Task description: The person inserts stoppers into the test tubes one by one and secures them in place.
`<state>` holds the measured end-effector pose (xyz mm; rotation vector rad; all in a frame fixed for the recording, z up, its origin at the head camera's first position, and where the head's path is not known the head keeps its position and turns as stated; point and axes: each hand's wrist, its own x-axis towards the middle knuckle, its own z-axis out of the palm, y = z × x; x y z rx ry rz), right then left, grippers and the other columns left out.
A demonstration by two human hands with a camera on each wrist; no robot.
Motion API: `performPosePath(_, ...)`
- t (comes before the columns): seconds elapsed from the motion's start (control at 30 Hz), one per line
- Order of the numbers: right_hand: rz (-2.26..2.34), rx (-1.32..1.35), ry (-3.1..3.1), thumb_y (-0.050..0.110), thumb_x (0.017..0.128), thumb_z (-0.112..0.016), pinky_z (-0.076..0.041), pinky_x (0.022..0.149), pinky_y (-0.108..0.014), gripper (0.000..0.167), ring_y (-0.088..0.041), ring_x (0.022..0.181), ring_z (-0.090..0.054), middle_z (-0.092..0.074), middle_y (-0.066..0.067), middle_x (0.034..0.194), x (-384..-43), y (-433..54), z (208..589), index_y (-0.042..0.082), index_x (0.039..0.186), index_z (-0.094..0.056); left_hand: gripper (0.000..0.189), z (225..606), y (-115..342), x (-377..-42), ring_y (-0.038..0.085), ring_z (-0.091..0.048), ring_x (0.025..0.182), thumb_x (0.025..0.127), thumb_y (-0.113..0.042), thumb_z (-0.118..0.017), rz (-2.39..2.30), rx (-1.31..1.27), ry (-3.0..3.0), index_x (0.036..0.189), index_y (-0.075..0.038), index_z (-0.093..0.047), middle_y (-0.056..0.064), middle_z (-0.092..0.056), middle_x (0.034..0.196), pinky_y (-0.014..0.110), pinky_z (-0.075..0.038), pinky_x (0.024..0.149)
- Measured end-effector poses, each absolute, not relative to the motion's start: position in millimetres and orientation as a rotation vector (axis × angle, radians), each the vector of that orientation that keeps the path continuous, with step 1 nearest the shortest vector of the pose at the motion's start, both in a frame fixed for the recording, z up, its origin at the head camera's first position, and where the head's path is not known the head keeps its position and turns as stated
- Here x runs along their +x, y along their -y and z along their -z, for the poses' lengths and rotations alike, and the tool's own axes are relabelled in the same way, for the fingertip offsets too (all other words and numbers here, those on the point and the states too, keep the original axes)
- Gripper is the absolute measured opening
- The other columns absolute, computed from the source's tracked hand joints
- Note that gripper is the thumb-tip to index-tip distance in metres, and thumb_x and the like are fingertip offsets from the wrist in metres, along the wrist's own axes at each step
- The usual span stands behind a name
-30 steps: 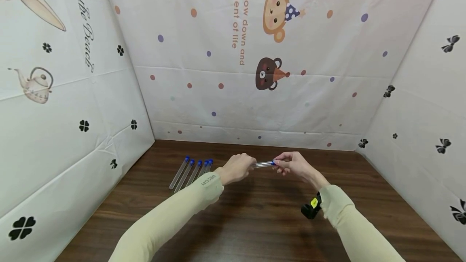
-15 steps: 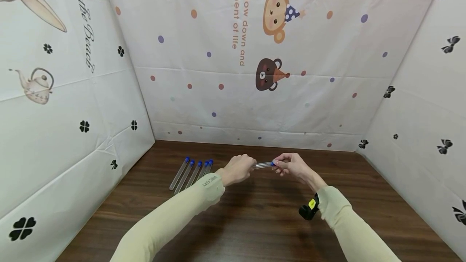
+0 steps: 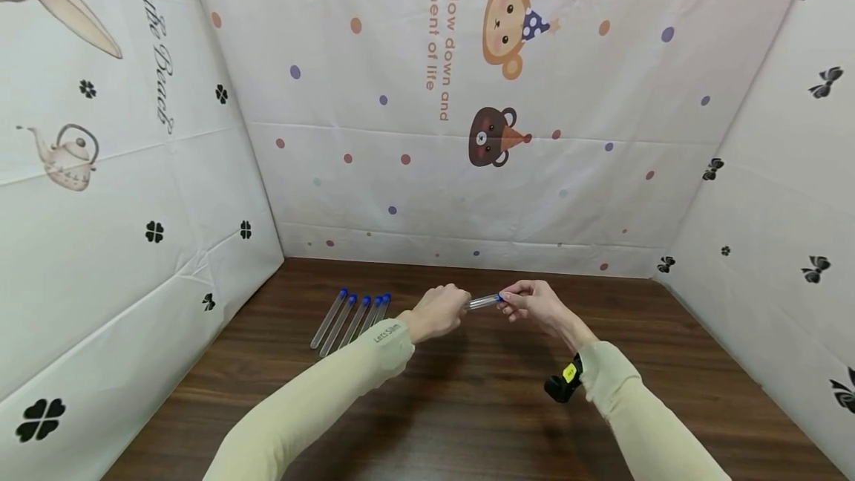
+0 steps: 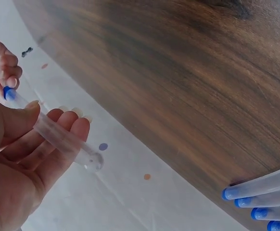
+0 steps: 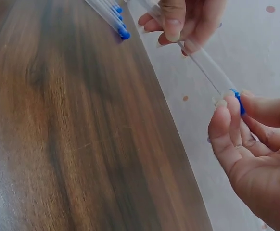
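Between the two hands a clear test tube [image 3: 482, 302] with a blue cap is held sideways above the table. My left hand [image 3: 437, 311] grips its body; in the left wrist view the thumb presses the tube [image 4: 58, 136] against the fingers, and the rounded end sticks out past them. My right hand [image 3: 539, 306] pinches the blue cap [image 5: 239, 102] between thumb and fingertips. The cap sits at the tube's end. Left of the left hand, several capped test tubes [image 3: 333, 319] lie side by side, partly hidden by the left sleeve.
Brown wood-grain table [image 3: 467, 407] lies beneath the hands. White printed sheets form a back wall [image 3: 427, 191] and side walls around it. A black wrist camera [image 3: 562, 386] hangs under the right wrist.
Both hands keep their hold on the tube, which now tilts slightly up at its cap end. The right wrist has shifted a little to the left.
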<state>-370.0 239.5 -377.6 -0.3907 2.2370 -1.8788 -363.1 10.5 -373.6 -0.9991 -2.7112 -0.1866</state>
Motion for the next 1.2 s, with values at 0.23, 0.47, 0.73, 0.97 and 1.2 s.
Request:
performPosePath(0.23, 1.787, -0.401, -2.291, 0.010, 0.097, -0.055, -0.055, 0.063, -0.025, 0.031, -0.011, 0.069, -0.062, -0.069, -0.013, 0.087, -367.8, -240.7, 375.6, -0.016, 0.115, -0.053, 0.013, 367.6, -10.8, -362.8, 0.008, -0.047, 0.059, 0.086, -0.005, -0.064, 0.139, -1.009, 2.722, 0.077, -0.014, -0.063, -0.005, -0.058, 0.070, 0.022, -0.040, 0.051)
performPosePath(0.47, 1.777, -0.408, -2.316, 0.014, 0.097, -0.056, -0.055, 0.065, -0.024, 0.036, -0.011, 0.070, -0.062, -0.068, -0.007, 0.084, -369.2, -244.4, 373.8, -0.015, 0.118, -0.053, 0.010, 365.3, -10.4, -364.0, 0.008, -0.050, 0.062, 0.086, -0.004, -0.065, 0.156, -1.015, 2.736, 0.085, -0.013, -0.067, -0.005, -0.063, 0.075, 0.022, -0.042, 0.053)
performPosePath(0.73, 1.770, -0.429, -2.302, 0.015, 0.097, -0.057, -0.056, 0.065, -0.025, 0.036, -0.011, 0.071, -0.061, -0.067, -0.008, 0.086, -370.5, -246.1, 371.6, -0.015, 0.118, -0.054, 0.017, 367.4, -8.5, -365.4, 0.008, -0.062, 0.073, 0.084, -0.001, -0.065, 0.159, -1.013, 2.717, 0.092, -0.014, -0.070, -0.005, -0.070, 0.085, 0.023, -0.049, 0.059)
performPosePath(0.97, 1.871, -0.396, -2.241, 0.010, 0.097, -0.056, -0.057, 0.066, -0.026, 0.034, -0.010, 0.069, -0.065, -0.069, -0.005, 0.082, -368.8, -242.3, 371.9, -0.018, 0.117, -0.052, 0.017, 368.1, -9.2, -363.8, 0.008, -0.058, 0.069, 0.084, 0.001, -0.063, 0.176, -1.032, 2.700, 0.092, -0.012, -0.071, -0.004, -0.068, 0.082, 0.022, -0.046, 0.056)
performPosePath(1.2, 1.843, -0.378, -2.315, 0.011, 0.097, -0.056, -0.057, 0.065, -0.027, 0.034, -0.011, 0.068, -0.065, -0.071, -0.010, 0.085, -366.3, -238.3, 373.7, -0.016, 0.117, -0.053, 0.010, 370.7, -8.4, -363.8, 0.006, -0.052, 0.065, 0.087, -0.004, -0.065, 0.143, -1.011, 2.697, 0.090, -0.014, -0.066, -0.006, -0.066, 0.080, 0.021, -0.043, 0.053)
